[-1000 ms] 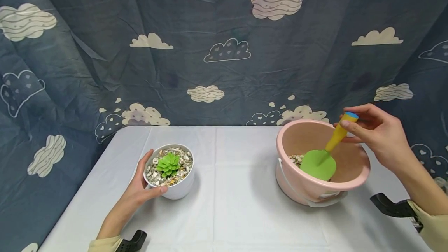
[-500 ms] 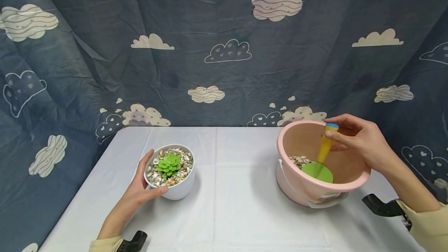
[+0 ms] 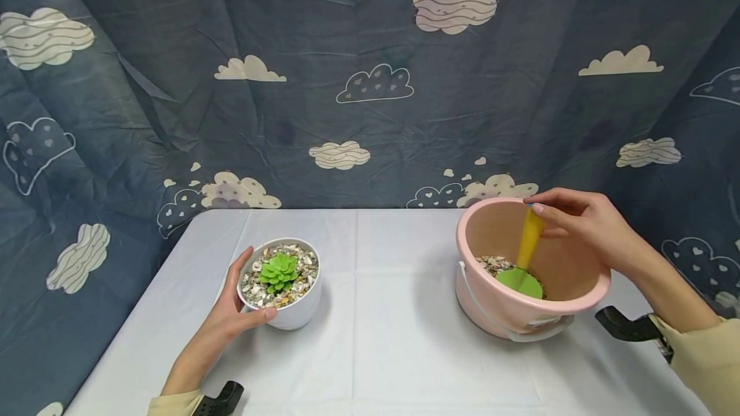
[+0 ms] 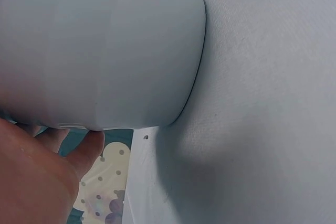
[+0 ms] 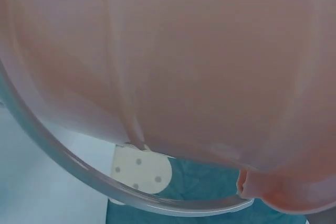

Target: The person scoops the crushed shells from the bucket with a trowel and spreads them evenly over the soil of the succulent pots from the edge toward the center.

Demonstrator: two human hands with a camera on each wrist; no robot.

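My left hand (image 3: 222, 323) grips the side of a white flower pot (image 3: 299, 313), thumb at the near side and fingers at the far left. Small pebbles (image 3: 254, 291) fill it around a green succulent (image 3: 279, 272). The left wrist view has the pot's wall (image 4: 115, 51) standing on the cloth, with fingers (image 4: 86, 153) against it. At the right, my right hand (image 3: 592, 226) pinches the yellow handle of a small shovel (image 3: 530, 242). Its green blade is down inside a pink bucket (image 3: 482, 316), beside more pebbles (image 3: 491, 265); the blade's lower edge is hidden.
A white cloth (image 3: 381, 339) covers the table, with a gap between pot and bucket. The bucket's pale bail handle (image 5: 121, 191) hangs down outside. Behind stands a dark blue cloud-print curtain (image 3: 300, 121).
My right hand has moved left and slightly down over the bucket, taking the shovel lower and making it more upright. The left hand and the flower pot have not moved.
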